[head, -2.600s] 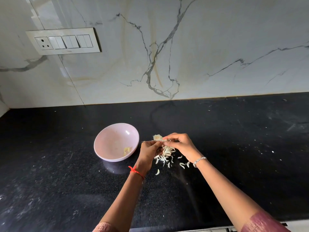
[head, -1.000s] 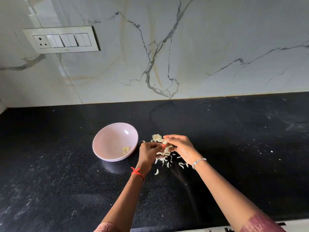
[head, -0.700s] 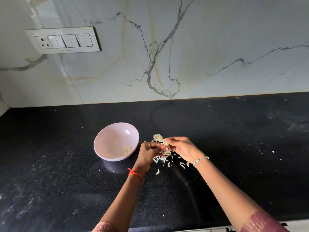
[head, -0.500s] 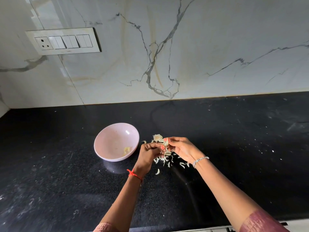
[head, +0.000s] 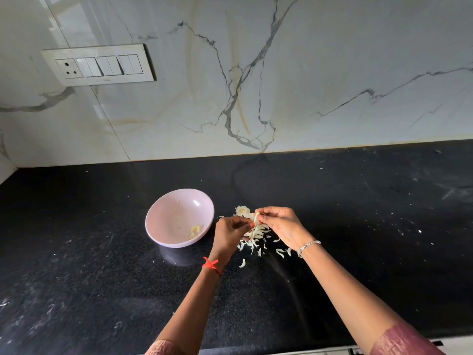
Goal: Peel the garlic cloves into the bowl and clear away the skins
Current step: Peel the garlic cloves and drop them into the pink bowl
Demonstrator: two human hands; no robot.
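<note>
A person peels garlic over a black stone counter (head: 371, 252), both hands meeting just right of a pale pink bowl (head: 163, 221). The left hand (head: 229, 233) and the right hand (head: 280, 225) have their fingers curled and their tips drawn together around one small garlic clove (head: 256, 216), which they pinch between them above the counter. Directly under the hands lies a loose heap of papery skins (head: 253, 240), with a few stray pieces scattered toward the person, and a pale garlic stub (head: 242, 210) sits on the counter just beyond the fingertips. A few peeled cloves (head: 195, 229) rest in the bowl, low on the side nearest the hands. A red thread (head: 211, 263) circles the left wrist and a silver bracelet (head: 308, 245) the right. A veined marble wall (head: 320, 73) rises behind the counter, carrying a switch plate (head: 98, 64) at upper left.
</note>
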